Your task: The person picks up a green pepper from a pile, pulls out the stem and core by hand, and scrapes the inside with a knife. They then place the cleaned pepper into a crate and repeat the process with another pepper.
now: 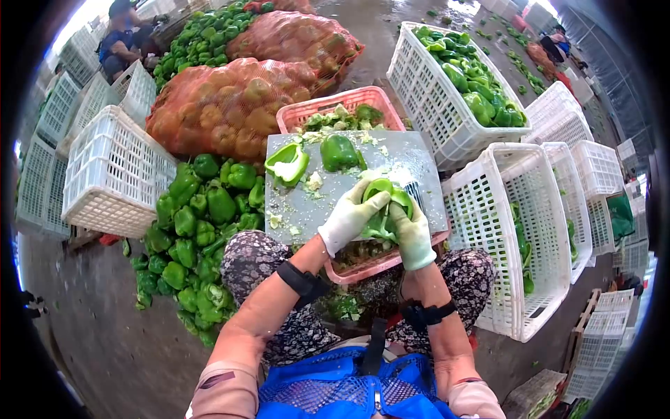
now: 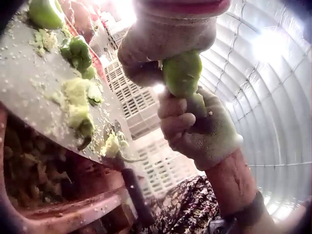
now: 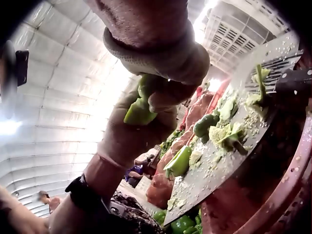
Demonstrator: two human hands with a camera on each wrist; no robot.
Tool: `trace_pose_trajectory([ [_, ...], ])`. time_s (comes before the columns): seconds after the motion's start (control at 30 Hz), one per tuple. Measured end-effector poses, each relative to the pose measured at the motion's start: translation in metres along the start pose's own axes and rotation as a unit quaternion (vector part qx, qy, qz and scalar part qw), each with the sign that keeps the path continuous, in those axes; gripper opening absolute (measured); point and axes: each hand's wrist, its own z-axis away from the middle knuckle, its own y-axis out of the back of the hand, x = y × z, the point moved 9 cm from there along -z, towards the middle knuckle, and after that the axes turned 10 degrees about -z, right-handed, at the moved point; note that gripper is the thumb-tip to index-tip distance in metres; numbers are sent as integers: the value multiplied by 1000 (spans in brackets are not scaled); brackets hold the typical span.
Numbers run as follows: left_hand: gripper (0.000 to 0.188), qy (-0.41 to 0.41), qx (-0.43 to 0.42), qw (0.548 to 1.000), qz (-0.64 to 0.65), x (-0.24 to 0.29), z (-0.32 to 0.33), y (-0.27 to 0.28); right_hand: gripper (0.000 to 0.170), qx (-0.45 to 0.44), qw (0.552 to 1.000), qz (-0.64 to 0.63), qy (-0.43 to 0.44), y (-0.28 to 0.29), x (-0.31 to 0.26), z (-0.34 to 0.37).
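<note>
Both gloved hands hold a cut green bell pepper [image 1: 380, 187] over the right side of a grey board [image 1: 296, 215]. My left hand [image 1: 351, 218] grips its left side, and my right hand [image 1: 414, 237] has fingers curled on the right side. From the left wrist view, pale green flesh of the pepper [image 2: 183, 74] shows between the two hands. An opened pepper half [image 1: 287, 166] lies on the board's left, with another green pepper [image 1: 340, 152] near its far edge. Beside the right hand lies a knife with a slotted blade and dark handle [image 3: 295, 81].
Seeds and core scraps [image 3: 229, 136] litter the board, which sits across a pink crate [image 1: 342, 274]. Loose green peppers [image 1: 202, 216] are heaped at left, before red mesh sacks [image 1: 230, 105]. White crates [image 1: 488, 244] stand at right, one filled with peppers [image 1: 474, 84].
</note>
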Motion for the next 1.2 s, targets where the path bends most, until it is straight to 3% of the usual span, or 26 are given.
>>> trace_pose_trajectory([
  [0.17,41,84,-6,996,-17,-2,4,0,35,-12,999,-52,4,14,15,-15],
  [0.23,40,66,-25,997,36,-2,0,-3,34,-6,998,-58,12,20,4,-8],
  [0.27,39,68,-18,995,68,4,1,-6,36,-6,995,-73,63,20,-7,-9],
  [0.33,33,94,-98,987,82,2,5,-5,32,27,997,-1,76,42,-42,0],
  [0.37,30,94,-63,992,59,2,5,1,31,76,894,292,332,64,-86,3],
  [0.43,24,89,8,996,21,7,7,15,33,247,918,101,293,88,-161,42],
  [0.47,22,96,43,994,20,5,8,24,35,254,872,184,375,132,-191,46],
  [0.53,20,82,51,993,65,-4,6,35,37,411,826,208,325,161,-235,78],
  [0.57,20,79,52,994,62,-2,6,34,43,437,701,384,411,206,-261,79],
  [0.6,19,74,54,994,58,0,6,33,50,439,539,538,476,241,-268,72],
  [0.7,18,82,70,993,55,2,7,31,83,366,696,550,281,293,-257,21],
  [0.73,18,85,87,991,57,0,8,35,74,383,674,575,263,275,-260,14],
  [0.8,17,96,111,986,74,-14,5,43,60,294,819,431,238,208,-251,0],
  [0.83,17,101,136,982,87,-18,7,45,46,228,836,394,305,194,-245,-22],
  [0.87,18,106,159,977,99,-20,8,46,40,189,790,487,322,126,-244,-18],
  [0.9,19,124,176,970,110,-24,9,46,38,101,820,464,319,91,-228,-39],
  [0.93,19,133,189,965,122,-29,9,48,38,56,854,448,257,50,-208,-55],
  [0.97,18,123,207,961,136,-26,11,55,43,-50,792,532,296,-14,-157,-90],
  [1.0,18,115,215,958,149,-22,13,54,51,-77,814,538,204,-46,-126,-103],
  [1.17,21,104,259,941,192,-4,18,65,91,-151,724,668,85,-102,15,-177],
  [1.2,20,99,253,940,207,-6,15,68,94,-132,724,676,39,-103,32,-182],
])
